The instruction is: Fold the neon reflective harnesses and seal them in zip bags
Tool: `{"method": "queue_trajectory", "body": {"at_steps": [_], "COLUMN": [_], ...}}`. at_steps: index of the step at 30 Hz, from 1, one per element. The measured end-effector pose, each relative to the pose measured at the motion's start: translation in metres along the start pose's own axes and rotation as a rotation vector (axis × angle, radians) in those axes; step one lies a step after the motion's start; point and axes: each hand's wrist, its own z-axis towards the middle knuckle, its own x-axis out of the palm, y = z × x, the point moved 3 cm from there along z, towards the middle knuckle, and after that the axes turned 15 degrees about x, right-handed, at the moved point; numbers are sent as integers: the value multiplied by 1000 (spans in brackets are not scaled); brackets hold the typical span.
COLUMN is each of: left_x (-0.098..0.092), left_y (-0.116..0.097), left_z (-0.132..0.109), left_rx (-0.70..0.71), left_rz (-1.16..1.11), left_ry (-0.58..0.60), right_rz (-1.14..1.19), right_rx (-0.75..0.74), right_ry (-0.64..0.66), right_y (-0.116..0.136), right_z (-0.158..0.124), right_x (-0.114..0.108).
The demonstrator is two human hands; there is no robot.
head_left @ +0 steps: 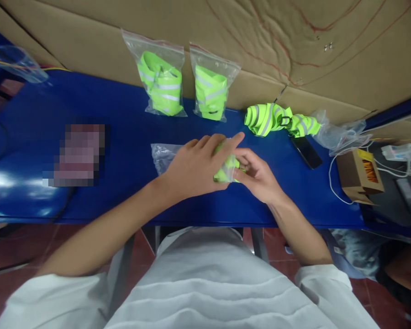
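Observation:
Above the blue table, my left hand is wrapped round a clear plastic bag, whose loose end trails out to the left. A folded neon-yellow reflective strap shows between my two hands, partly behind the bag's plastic. The fingers of my right hand are curled around the strap's right end at the bag; my own fingers hide how far inside it lies. Beyond my hands, a bagged reflective strap and a second bagged strap lean against the cardboard. To their right lie rolled straps without bags.
A black phone lies beside the rolls, near crumpled clear bags. An open cardboard box and white cables stand at the right. Cardboard lines the table's back edge. A blurred-out item is on the left.

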Motion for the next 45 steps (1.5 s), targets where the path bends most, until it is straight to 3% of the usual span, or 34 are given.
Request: {"method": "queue_trajectory", "body": {"at_steps": [6, 12, 14, 17, 19, 21, 25, 27, 31, 34, 37, 40, 42, 45], "left_x": [1, -1, 3, 8, 10, 9, 4, 3, 11, 13, -1, -16, -17, -2], "left_y": [-10, 6, 9, 7, 3, 0, 3, 4, -3, 1, 20, 46, 57, 63], "left_z": [20, 15, 12, 14, 17, 19, 17, 17, 22, 20, 11, 1, -4, -9], "left_rx": [86, -50, -60, -33, -2, 7, -75, -101, -4, 62, 50, -75, -116, -112], "left_rz": [82, -48, -57, -29, -30, -80, -204, -199, -84, -147, -390, -494, -473, -424], "left_ry": [123, -38, -66, -73, -69, -46, 22, 58, 243, 371, 322, 244, 252, 321], "right_rz": [-119, -260, -222, -246, -297, -328, -195, -189, -532, -614, -534, -505, -575, -718], "right_rx": [-40, -58, -64, -83, -98, -80, 116, 128, -66, -177, -276, -271, -257, -242], "right_ry": [-27, 95, 24, -221, -284, -167, 257, 340, 332, 296, 130, -18, 11, 100], "right_y": [-14, 0, 6, 6, 4, 1, -1, -1, -10, -17, -13, -8, -12, -26], "right_z": [37, 27, 20, 16, 18, 21, 20, 17, 14, 13, 8, 2, 1, 4], "right_x": [-14, -31, -28, -19, -13, -12, -18, -18, -3, 0, -13, -23, -17, 1]}}
